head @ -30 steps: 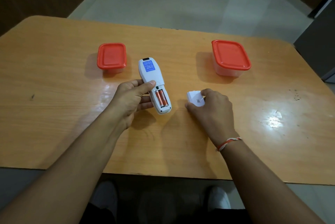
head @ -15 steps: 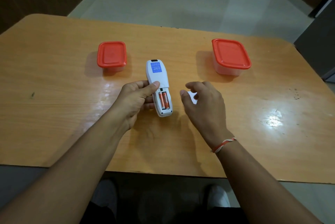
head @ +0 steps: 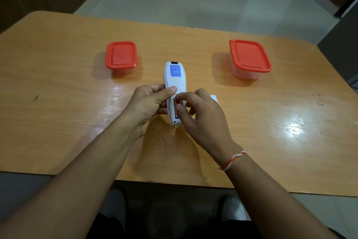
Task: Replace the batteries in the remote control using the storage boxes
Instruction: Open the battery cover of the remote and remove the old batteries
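Tabletop (head: 58, 84) of orange wood-grain laminate, seen from your head looking down. Far left of centre stands the smaller clear plastic storage box with a red lid (head: 121, 55), lid on, well apart from your hands. Your left hand (head: 149, 105) grips the white plastic remote control (head: 175, 78) from its left side — thumb laid across the back, fingers curled underneath — holding it face-down with the blue label toward the far edge of the table. The battery bay at the near end of the remote is uncovered, and orange batteries (head: 175, 109) lie inside it. Your right hand (head: 203, 115) reaches over this bay from the right; its thumb and forefinger are curled together onto the batteries, pinching at them, though the hand hides just how much of a battery is held. A red-and-white thread bracelet (head: 232, 160) circles the right wrist. Just beyond the right hand's knuckles, a white flat cover piece (head: 215, 97) rests on the table, mostly hidden. Far right stands the larger clear plastic storage box with a red lid (head: 249, 55) — also closed.
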